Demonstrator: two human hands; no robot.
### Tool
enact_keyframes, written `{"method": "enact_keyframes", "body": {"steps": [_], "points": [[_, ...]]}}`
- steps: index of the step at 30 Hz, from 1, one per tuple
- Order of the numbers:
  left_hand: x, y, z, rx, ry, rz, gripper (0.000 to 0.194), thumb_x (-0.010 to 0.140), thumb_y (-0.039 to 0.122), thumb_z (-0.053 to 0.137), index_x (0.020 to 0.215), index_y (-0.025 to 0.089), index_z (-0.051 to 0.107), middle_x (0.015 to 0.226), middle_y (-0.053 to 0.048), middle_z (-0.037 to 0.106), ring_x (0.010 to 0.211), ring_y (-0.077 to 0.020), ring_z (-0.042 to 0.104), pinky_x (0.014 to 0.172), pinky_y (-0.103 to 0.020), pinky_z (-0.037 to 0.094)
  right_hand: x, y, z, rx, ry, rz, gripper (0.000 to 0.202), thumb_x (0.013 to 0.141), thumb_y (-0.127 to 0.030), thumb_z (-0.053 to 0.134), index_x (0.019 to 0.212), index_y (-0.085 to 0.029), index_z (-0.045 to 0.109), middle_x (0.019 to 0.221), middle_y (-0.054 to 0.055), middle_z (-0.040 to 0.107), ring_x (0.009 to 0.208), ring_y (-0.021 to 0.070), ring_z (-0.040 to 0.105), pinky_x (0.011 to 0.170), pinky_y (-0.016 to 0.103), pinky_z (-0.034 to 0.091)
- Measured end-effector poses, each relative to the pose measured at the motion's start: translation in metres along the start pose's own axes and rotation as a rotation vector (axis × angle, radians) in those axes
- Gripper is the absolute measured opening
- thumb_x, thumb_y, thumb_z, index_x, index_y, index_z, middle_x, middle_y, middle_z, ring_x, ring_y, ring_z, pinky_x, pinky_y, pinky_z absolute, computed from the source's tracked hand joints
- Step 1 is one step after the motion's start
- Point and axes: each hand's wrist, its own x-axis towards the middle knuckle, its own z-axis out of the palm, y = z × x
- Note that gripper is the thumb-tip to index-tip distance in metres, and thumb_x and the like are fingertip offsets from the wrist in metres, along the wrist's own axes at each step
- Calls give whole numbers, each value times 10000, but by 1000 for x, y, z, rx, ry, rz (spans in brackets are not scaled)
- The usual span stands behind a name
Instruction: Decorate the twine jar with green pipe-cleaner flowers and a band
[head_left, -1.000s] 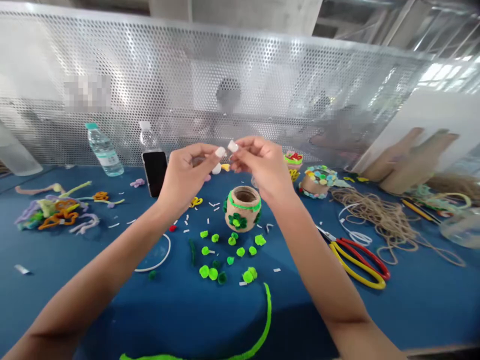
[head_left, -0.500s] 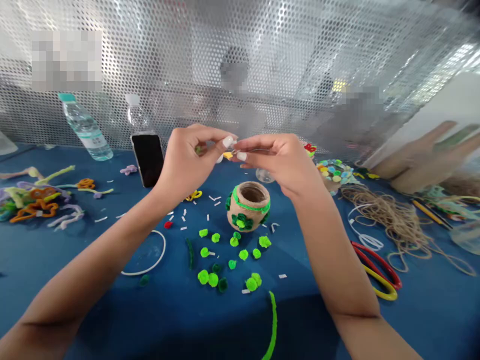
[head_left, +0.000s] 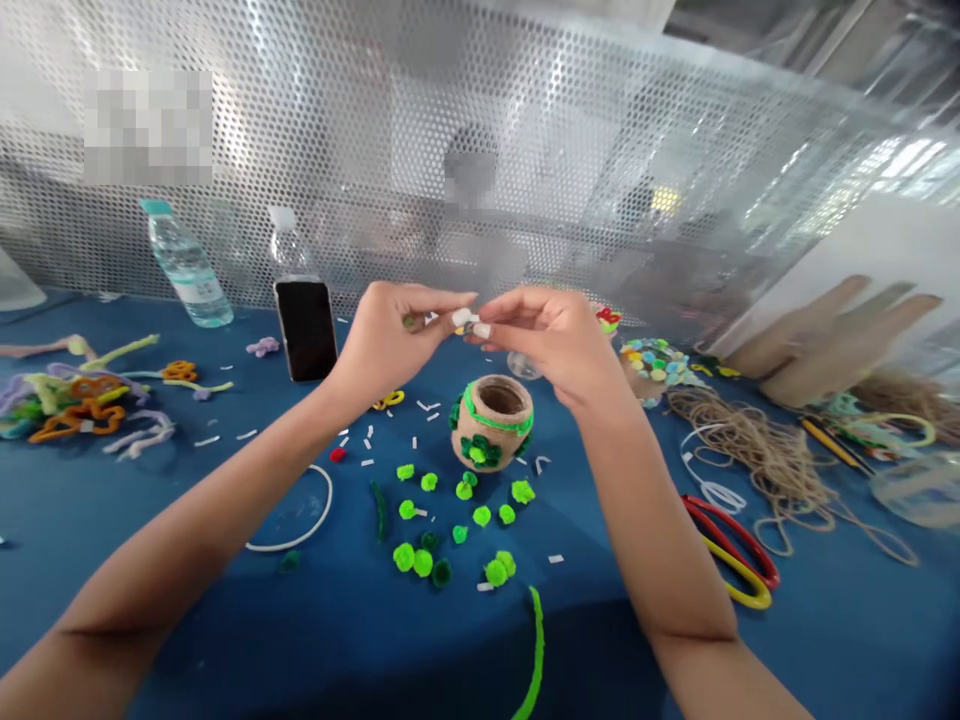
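My left hand (head_left: pixel 401 332) and my right hand (head_left: pixel 544 335) meet fingertip to fingertip above the table, both in a pinch. Between them is a small pale piece, too small to make out. A bit of green shows inside the curled fingers of my left hand. Below them stands a twine-wrapped jar (head_left: pixel 493 425) with a bright green band and dark green flowers. Several small green balls (head_left: pixel 423 563) lie in front of the jar, and a dark green strip (head_left: pixel 379 510) is to their left. A long bright green strip (head_left: pixel 538 650) lies near the front.
Left: fuzzy coloured stems (head_left: pixel 90 405), a white ring (head_left: pixel 327 505), a phone (head_left: pixel 307 330) and two bottles (head_left: pixel 196 285). Right: red and yellow scissor handles (head_left: pixel 731 550), loose twine (head_left: pixel 757 450) and a decorated bowl (head_left: pixel 652 368). A perforated metal screen (head_left: pixel 337 130) stands behind. White scraps are scattered about.
The view has shifted slightly, so most things on the right appear further left. Both hands sit a little lower in the picture, their fingertips still together.
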Motion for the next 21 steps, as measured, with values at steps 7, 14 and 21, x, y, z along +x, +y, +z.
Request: {"method": "enact_keyframes", "body": {"steps": [7,14,21], "points": [[0,2,-5,-107,-138,-72,248,719,152,638,961,142,691,776,-52,699,662,-140,611,561,-214,446,-5,-9,1,50,-21,55,131,600,-188,766,707,-165,694,655,0,682,630,126,641,678,274,540],[-2,-1,-6,64,-150,-41,182,708,199,649,883,158,681,690,-28,663,421,-73,416,450,-218,311,-8,-8,4,70,-112,95,182,632,-241,755,801,-182,724,725,20,700,704,141,653,715,284,538],[-6,-5,-2,89,-129,-62,185,714,216,641,892,165,635,710,-31,671,464,-92,464,496,-230,347,-2,7,8,97,-64,51,230,545,-316,809,666,-173,675,633,-1,657,609,137,629,627,281,552]]}}
